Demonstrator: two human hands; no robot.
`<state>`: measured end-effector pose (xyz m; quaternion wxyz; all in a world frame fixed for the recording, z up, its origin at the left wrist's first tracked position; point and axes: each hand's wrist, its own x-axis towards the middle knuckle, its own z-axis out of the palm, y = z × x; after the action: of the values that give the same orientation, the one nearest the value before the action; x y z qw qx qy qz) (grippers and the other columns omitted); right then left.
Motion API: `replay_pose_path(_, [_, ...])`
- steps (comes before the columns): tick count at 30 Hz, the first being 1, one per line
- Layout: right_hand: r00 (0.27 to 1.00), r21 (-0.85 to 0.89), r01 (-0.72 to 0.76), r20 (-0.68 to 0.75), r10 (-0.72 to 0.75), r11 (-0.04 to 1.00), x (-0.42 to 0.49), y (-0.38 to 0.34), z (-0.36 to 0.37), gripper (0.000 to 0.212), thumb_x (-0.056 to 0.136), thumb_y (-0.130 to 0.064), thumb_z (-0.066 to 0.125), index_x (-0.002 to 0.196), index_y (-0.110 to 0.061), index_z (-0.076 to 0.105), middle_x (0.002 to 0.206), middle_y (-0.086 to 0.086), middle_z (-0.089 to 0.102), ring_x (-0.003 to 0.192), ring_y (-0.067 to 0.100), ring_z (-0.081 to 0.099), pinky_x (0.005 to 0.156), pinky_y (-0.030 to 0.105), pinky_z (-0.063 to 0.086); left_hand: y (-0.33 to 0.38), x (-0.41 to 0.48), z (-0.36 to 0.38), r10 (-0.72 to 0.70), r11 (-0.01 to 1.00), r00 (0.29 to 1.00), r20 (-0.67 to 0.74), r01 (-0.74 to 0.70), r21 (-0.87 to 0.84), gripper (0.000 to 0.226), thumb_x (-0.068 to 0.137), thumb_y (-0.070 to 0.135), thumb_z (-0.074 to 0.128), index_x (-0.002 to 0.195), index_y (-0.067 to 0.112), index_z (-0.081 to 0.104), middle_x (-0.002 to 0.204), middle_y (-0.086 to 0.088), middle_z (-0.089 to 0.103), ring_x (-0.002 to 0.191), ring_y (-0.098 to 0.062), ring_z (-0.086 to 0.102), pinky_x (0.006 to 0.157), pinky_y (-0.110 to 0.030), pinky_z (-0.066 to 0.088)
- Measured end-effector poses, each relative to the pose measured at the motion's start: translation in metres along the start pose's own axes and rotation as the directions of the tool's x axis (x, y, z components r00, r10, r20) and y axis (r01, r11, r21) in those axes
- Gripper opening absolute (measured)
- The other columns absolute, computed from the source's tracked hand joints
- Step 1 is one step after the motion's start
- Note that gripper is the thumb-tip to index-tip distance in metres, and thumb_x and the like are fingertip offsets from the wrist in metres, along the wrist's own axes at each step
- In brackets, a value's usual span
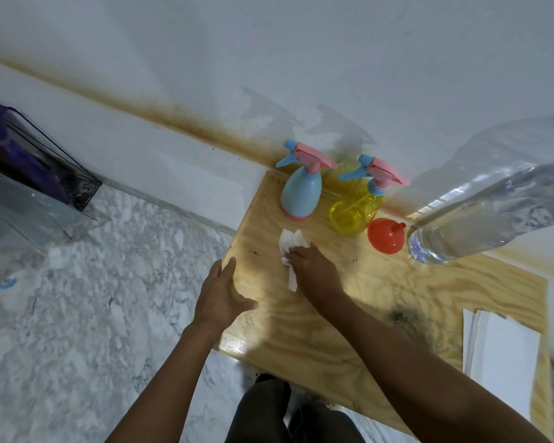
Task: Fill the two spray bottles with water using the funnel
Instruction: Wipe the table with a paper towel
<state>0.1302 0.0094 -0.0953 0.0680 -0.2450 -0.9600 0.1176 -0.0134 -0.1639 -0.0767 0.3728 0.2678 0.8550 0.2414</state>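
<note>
A blue spray bottle (299,190) and a yellow spray bottle (355,212), both with pink-and-blue trigger heads on, stand at the back of the wooden table (349,314) by the wall. An orange funnel (386,236) lies beside the yellow one. A large clear water bottle (480,219) stands at the right. My right hand (314,268) presses a white tissue (290,251) onto the tabletop in front of the bottles. My left hand (221,290) rests flat on the table's left edge, fingers straight.
White paper sheets (499,350) lie on the table's right end. The wall runs directly behind the bottles. A marble floor (93,314) lies to the left, with a clear plastic bag (23,212) and a dark frame there. My legs stand at the table's front edge.
</note>
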Motion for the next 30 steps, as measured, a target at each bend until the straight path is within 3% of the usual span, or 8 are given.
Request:
replay_pose_path(2, [0.992,-0.002,-0.12,-0.039,0.12,0.993,-0.013,0.008,-0.003,0.037,0.067,0.0,0.081,0.1,-0.017,0.075,0.104,0.0,0.073,0.091,0.025,0.07,0.096,0.038,0.051,0.001,0.0,0.0,-0.005,1.0,1.0,0.001,0.005,-0.006,0.117,0.065,0.037,0.091,0.157,0.023,0.021,0.166,-0.005,0.008,0.152,-0.021,0.013,0.117,-0.039,0.028])
replay_pose_path(5, [0.978,0.029,-0.206,-0.033,0.206,0.978,-0.031,0.007,-0.005,0.035,0.073,0.0,0.076,0.104,-0.015,0.073,0.107,0.001,0.069,0.088,0.027,0.068,0.076,0.036,0.058,0.0,0.001,0.0,-0.011,1.0,1.0,0.0,0.011,-0.019,0.118,0.063,0.036,0.092,0.157,0.022,0.023,0.166,-0.005,0.01,0.152,-0.022,0.016,0.119,-0.04,0.028])
replay_pose_path(8, [0.991,0.073,-0.133,0.018,0.132,0.988,-0.049,-0.006,0.002,0.033,0.083,-0.005,0.073,0.115,-0.011,0.069,0.121,0.005,0.064,0.097,0.027,0.068,0.066,0.037,0.061,-0.001,0.002,0.002,-0.017,1.0,1.0,-0.008,0.017,-0.023,0.119,0.061,0.036,0.093,0.156,0.023,0.024,0.165,-0.005,0.011,0.151,-0.023,0.018,0.119,-0.042,0.029])
replay_pose_path(12, [0.996,0.063,-0.017,0.09,0.011,0.998,-0.062,-0.026,0.021,0.042,0.091,-0.005,0.063,0.133,-0.008,0.058,0.145,0.009,0.052,0.132,0.026,0.053,0.079,0.035,0.061,-0.002,0.004,0.004,-0.02,1.0,1.0,-0.022,0.02,-0.001,0.119,0.061,0.038,0.093,0.156,0.024,0.024,0.165,-0.004,0.012,0.15,-0.024,0.02,0.117,-0.04,0.032])
replay_pose_path(17, [0.988,0.028,0.13,0.083,-0.132,0.991,-0.02,-0.038,0.026,0.046,0.093,-0.019,0.034,0.127,-0.008,0.063,0.134,0.009,0.062,0.121,0.022,0.062,0.058,0.026,0.06,-0.003,0.004,0.005,-0.019,0.999,0.999,-0.033,0.02,0.035,0.118,0.062,0.04,0.092,0.156,0.024,0.023,0.164,-0.002,0.012,0.149,-0.026,0.022,0.115,-0.039,0.035])
replay_pose_path(20, [0.981,0.054,0.164,0.097,-0.168,0.985,0.011,-0.04,0.026,0.039,0.094,-0.015,0.043,0.127,-0.008,0.064,0.135,0.01,0.061,0.118,0.027,0.064,0.057,0.033,0.061,-0.002,0.003,0.005,-0.028,0.998,0.999,-0.028,0.029,0.047,0.117,0.064,0.041,0.091,0.157,0.026,0.021,0.164,-0.001,0.01,0.151,-0.027,0.018,0.116,-0.042,0.033])
replay_pose_path(25, [0.991,0.131,-0.008,0.13,-0.009,0.991,0.033,-0.032,0.017,0.038,0.1,-0.017,0.051,0.138,-0.018,0.056,0.149,0.001,0.048,0.13,0.026,0.051,0.086,0.045,0.055,0.009,-0.002,0.005,0.03,0.971,1.0,0.006,-0.031,0.239,0.106,0.078,0.043,0.08,0.157,0.02,0.014,0.166,-0.006,-0.013,0.153,-0.024,-0.013,0.123,-0.046,0.017])
replay_pose_path(30, [0.995,0.062,-0.102,-0.01,0.103,0.993,0.012,0.007,0.004,0.03,0.081,-0.004,0.071,0.108,-0.015,0.074,0.114,0.004,0.071,0.099,0.03,0.068,0.075,0.038,0.059,0.015,-0.003,0.012,0.121,0.904,0.99,0.068,-0.138,0.405,0.113,0.076,0.065,0.069,0.156,0.01,0.011,0.163,-0.008,-0.003,0.152,-0.031,-0.008,0.122,-0.043,0.012])
